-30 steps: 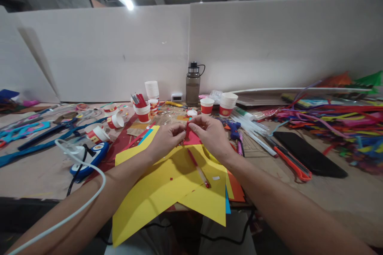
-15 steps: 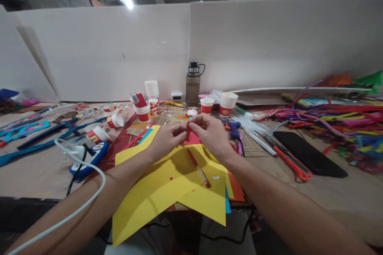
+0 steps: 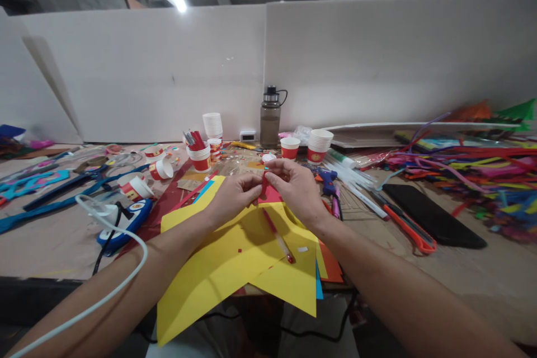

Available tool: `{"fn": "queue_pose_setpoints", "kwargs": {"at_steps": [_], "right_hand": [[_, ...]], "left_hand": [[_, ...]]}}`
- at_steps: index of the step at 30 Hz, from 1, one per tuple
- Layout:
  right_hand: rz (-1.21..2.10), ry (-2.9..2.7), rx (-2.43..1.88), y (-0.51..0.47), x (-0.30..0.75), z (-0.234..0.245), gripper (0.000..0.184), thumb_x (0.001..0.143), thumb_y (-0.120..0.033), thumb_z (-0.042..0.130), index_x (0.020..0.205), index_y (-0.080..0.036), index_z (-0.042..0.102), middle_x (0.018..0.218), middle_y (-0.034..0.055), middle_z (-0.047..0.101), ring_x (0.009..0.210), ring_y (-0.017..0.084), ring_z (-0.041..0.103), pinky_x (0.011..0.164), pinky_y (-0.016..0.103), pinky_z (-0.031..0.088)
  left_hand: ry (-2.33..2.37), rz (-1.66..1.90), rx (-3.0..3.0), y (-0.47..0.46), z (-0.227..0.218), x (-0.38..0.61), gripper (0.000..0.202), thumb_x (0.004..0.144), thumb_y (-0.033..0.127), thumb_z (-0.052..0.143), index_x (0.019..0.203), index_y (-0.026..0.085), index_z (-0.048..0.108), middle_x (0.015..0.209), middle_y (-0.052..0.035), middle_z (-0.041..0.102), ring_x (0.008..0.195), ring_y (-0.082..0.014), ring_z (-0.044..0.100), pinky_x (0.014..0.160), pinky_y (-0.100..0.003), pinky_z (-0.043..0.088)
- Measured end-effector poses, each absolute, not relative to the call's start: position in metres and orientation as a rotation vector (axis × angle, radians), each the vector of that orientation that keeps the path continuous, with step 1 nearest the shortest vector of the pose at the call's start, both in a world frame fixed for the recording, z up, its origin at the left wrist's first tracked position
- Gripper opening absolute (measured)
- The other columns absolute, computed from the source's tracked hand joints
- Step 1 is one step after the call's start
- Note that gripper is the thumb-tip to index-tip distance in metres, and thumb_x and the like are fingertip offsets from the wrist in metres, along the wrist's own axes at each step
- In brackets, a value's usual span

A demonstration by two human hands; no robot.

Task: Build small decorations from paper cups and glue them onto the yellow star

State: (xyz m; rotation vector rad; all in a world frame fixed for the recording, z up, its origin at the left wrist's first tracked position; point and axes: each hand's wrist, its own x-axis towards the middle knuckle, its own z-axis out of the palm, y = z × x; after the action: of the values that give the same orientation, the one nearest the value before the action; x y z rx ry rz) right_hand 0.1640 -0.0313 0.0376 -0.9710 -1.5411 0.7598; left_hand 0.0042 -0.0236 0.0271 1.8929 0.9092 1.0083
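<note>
My left hand and my right hand meet over the middle of the table, fingers bent and pinched together. Between their fingertips is a piece of red paper, partly covered by the fingers. Beneath them lie large yellow paper sheets, which overhang the table's front edge. A red pen with a clear barrel rests on the yellow paper, just below the hands. Two small scraps, one red and one white, lie near the pen.
Red-and-white paper cups and a water bottle stand behind the hands. To the right are a blue glue gun, an orange utility knife and a black phone. A white cable crosses my left forearm.
Almost nothing differs. Both hands stay pinched at the red paper, with only a very slight shift of the fingers.
</note>
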Motion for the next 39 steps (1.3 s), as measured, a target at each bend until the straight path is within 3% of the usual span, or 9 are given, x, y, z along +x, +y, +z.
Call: {"fn": "queue_pose_setpoints", "kwargs": {"at_steps": [3,8,12,19,28,39], "right_hand": [[0.742,-1.539,-0.985,-0.031,0.165,0.037,0.014,0.079,-0.019,0.061,0.092,-0.016,0.064,0.084,0.0040,0.070,0.075,0.014,0.066,0.070,0.027,0.053],[0.690,-1.519,-1.019,-0.033,0.164,0.039,0.014,0.079,-0.021,0.061,0.091,-0.016,0.065,0.084,0.0042,0.070,0.072,0.014,0.065,0.065,0.025,0.052],[0.697,-1.536,-1.002,-0.034,0.162,0.038,0.014,0.079,-0.020,0.061,0.092,-0.016,0.065,0.085,0.0045,0.070,0.074,0.014,0.065,0.068,0.026,0.052],[0.686,-1.560,-1.004,-0.036,0.162,0.038,0.018,0.079,-0.019,0.061,0.096,-0.015,0.065,0.089,0.0050,0.070,0.076,0.014,0.065,0.070,0.026,0.053],[0.533,-1.633,-1.048,-0.037,0.164,0.042,0.008,0.079,-0.019,0.058,0.083,-0.017,0.065,0.078,0.0026,0.069,0.067,0.013,0.062,0.064,0.025,0.049],[0.607,-1.704,-1.069,-0.031,0.164,0.036,0.009,0.076,-0.015,0.057,0.084,-0.017,0.059,0.077,0.0016,0.065,0.069,0.013,0.061,0.063,0.025,0.048]], "left_hand": [[0.871,0.989,1.781,-0.023,0.027,0.004,0.022,0.083,0.035,0.057,0.079,0.015,0.065,0.064,-0.0007,0.062,0.054,-0.0088,0.054,0.051,-0.020,0.042],[0.736,0.949,1.570,-0.023,0.024,0.006,0.036,0.085,0.050,0.054,0.086,0.014,0.064,0.085,-0.0087,0.070,0.071,-0.0158,0.066,0.058,-0.025,0.049],[0.796,0.963,1.634,-0.024,0.023,0.008,0.033,0.080,0.046,0.064,0.089,0.014,0.065,0.084,-0.0082,0.071,0.072,-0.0166,0.067,0.059,-0.024,0.049],[0.868,0.963,1.677,-0.024,0.022,0.007,0.032,0.082,0.045,0.061,0.082,0.014,0.066,0.076,-0.0074,0.071,0.066,-0.0146,0.066,0.057,-0.023,0.048],[0.923,1.046,1.640,-0.020,0.028,0.002,0.028,0.079,0.041,0.065,0.082,0.013,0.068,0.075,-0.0081,0.072,0.063,-0.0139,0.065,0.059,-0.024,0.049],[0.812,1.189,1.354,-0.010,0.023,0.000,0.024,0.068,0.032,0.076,0.078,0.012,0.068,0.066,-0.0024,0.066,0.060,-0.0102,0.059,0.058,-0.022,0.045]]}}
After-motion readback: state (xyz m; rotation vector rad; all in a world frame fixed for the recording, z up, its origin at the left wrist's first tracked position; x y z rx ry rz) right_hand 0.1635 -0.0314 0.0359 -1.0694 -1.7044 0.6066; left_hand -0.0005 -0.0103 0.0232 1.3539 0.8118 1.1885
